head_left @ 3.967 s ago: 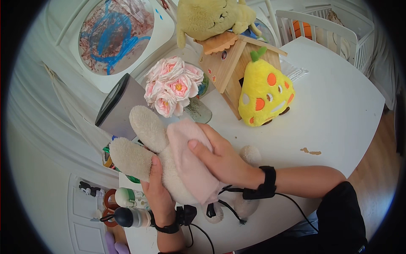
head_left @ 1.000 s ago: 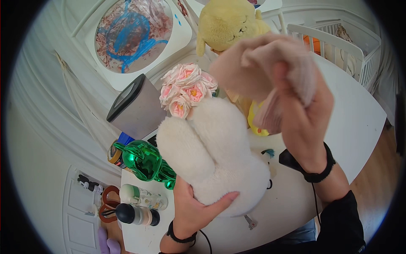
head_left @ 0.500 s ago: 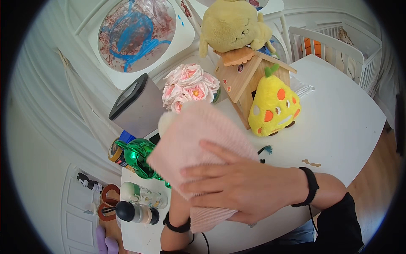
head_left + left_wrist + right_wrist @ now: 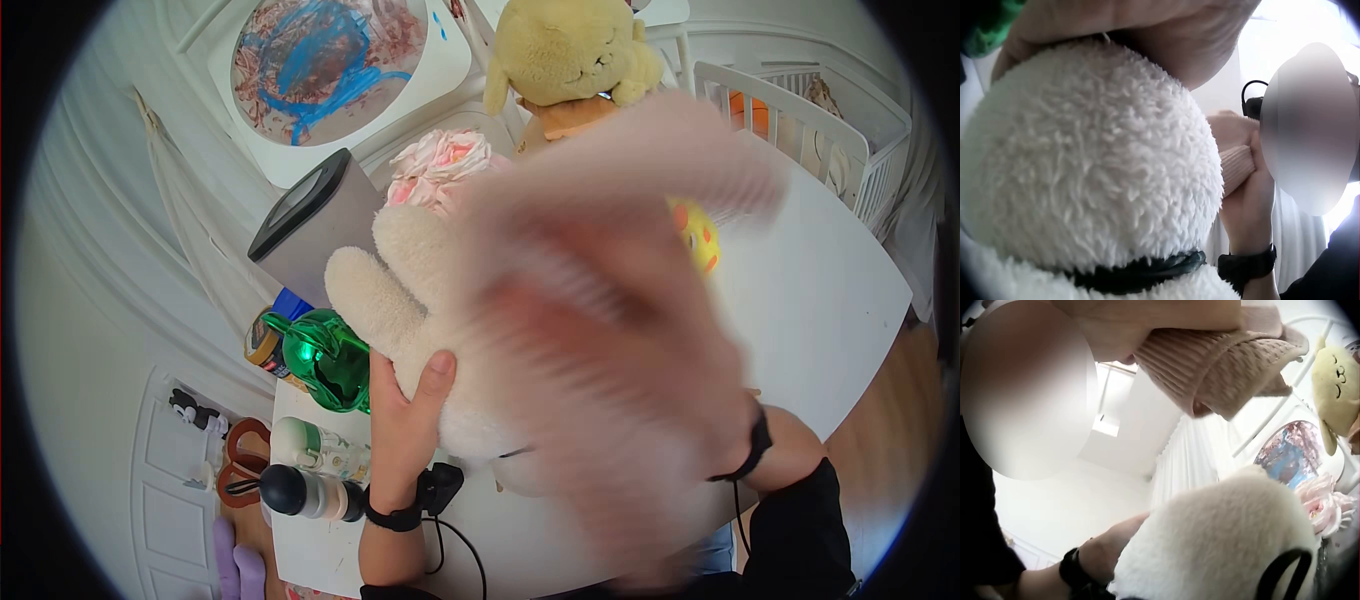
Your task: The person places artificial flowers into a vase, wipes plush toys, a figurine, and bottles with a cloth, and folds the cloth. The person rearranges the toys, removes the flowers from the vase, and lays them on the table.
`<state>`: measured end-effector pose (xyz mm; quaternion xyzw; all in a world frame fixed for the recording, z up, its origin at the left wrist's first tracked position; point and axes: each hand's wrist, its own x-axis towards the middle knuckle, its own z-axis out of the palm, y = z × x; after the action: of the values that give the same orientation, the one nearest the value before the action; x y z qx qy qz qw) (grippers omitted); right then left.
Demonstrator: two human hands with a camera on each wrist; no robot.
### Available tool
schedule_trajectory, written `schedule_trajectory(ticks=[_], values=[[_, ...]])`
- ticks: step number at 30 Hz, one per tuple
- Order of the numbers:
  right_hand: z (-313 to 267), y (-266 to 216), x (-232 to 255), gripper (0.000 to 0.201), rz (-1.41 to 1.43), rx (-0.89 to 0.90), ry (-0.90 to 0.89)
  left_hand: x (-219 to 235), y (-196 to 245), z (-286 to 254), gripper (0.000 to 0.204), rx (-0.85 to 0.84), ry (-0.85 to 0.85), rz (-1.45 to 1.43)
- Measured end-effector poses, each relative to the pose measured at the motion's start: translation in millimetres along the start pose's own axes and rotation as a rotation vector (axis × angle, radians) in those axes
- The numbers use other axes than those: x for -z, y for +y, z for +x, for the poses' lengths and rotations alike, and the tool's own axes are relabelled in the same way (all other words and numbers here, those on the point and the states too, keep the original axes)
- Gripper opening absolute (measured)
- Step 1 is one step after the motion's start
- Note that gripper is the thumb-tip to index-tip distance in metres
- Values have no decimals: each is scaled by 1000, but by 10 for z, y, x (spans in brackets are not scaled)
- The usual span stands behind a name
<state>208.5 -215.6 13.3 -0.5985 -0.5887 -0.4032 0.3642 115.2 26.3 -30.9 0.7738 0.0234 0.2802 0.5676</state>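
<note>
A cream plush bunny with two long ears stands over the table, tilted, a black cord round its neck in the left wrist view. My left hand grips the plush from its left side, thumb across the fleece. My right hand, blurred by motion, holds a pink ribbed cloth close to the head camera, and this hides much of the bunny's right side. From the right wrist the cloth shows bunched in the fingers, above and apart from the bunny's fur.
A shiny green figurine and two bottles stand left of the plush. Behind are a grey bin, pink flowers and a yellow plush dog. A spotted yellow toy is mostly hidden by the cloth.
Half a second ago the cloth lay spread on the bunny under my right hand; now it is lifted off, towards the head camera. My left hand keeps its grip.
</note>
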Motion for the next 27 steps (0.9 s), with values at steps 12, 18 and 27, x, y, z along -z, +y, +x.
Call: schedule_trajectory(ticks=[12,18,27], values=[[-246,-1057,-515,34,-26,-150,-512,163,-73,158,50,171,-19,-21],[51,-701,130,27,-11,-657,-418,173,14,105,51,117,103,34],[-26,-687,-417,73,225,-554,-161,20,127,-36,53,-15,200,-53]])
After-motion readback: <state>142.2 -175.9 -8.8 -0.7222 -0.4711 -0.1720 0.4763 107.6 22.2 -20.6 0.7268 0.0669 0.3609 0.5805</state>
